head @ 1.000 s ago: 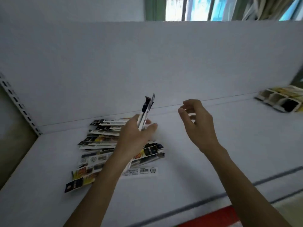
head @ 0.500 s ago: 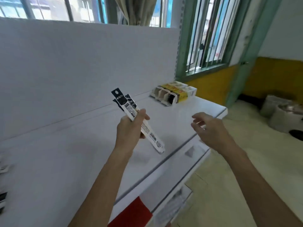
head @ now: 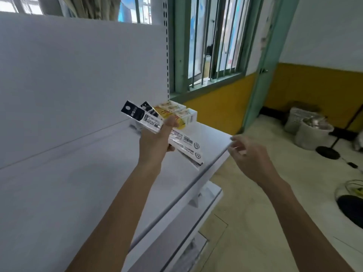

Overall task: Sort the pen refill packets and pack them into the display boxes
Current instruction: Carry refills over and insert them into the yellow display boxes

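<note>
Both bare forearms reach in from the bottom edge. The left hand (head: 155, 142) is up over the shelf (head: 68, 183), back to the camera, fingers (head: 171, 148) and thumb clamped round a small fan of pen refill packets (head: 149, 120): black header ends up-left of the fingers, barcode ends down-right. The right hand (head: 253, 160) hovers to their right at the shelf's front corner, fingers apart and loosely bent, holding nothing, tips blurred. Just beyond the left thumb stand the display boxes (head: 182, 113), partly hidden behind the packets; the packet count is unclear
</note>
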The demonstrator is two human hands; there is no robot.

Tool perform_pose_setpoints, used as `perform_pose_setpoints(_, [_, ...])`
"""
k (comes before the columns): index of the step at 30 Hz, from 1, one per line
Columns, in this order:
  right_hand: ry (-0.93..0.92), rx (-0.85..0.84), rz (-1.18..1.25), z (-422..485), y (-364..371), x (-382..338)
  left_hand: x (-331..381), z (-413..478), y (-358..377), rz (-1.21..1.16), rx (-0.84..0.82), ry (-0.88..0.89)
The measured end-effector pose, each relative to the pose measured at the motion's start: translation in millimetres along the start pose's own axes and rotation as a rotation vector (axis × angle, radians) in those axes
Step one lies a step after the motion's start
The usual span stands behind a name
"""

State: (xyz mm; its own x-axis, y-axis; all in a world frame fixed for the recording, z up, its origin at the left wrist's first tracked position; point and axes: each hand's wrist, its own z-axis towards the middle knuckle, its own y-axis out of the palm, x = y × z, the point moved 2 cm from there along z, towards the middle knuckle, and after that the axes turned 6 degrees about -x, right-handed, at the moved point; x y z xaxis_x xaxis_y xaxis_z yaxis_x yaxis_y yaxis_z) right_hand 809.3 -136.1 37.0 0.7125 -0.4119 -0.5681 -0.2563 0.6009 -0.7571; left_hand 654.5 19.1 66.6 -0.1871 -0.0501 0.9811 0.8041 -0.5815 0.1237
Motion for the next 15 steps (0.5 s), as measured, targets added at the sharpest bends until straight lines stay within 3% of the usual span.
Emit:
perform_pose_setpoints(9, [-0.151,-0.070,0.047,134,15,10,-1,97,24,-0.228,0.022,-0.042])
perform_pose_setpoints(15, [-0.299,-0.216,0.149,213,61,8,-19,129,2,-0.283,0.205,-0.055])
